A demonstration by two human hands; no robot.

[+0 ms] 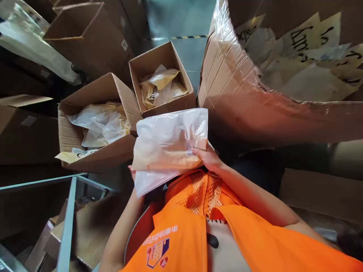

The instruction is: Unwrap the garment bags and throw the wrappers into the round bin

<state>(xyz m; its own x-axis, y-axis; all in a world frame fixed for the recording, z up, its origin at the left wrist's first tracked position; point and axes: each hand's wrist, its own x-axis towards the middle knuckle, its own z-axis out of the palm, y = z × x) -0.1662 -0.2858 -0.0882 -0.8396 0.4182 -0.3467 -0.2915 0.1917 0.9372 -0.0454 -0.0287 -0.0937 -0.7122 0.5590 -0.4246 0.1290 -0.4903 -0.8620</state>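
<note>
A glossy white plastic packaging bag [167,141] with a small barcode label is held up in front of my orange vest. My right hand [210,156] grips its right edge, thumb on the front beside the barcode and fingers behind. At the left edge, my left hand [132,173] is mostly hidden behind the bag, with only a bit of the fingers showing. Just beyond the bag stands a small open carton [181,68] with yellowish printed bags [159,88] in it. To its left a second open carton [66,126] contains crumpled clear and yellowish bags [106,121].
A large, torn-edged carton [227,83] at the right holds many printed bags [306,71]. More cardboard boxes [93,41] stand at the upper left. A metal frame [69,223] borders the lower left. Grey floor [176,19] shows at the top.
</note>
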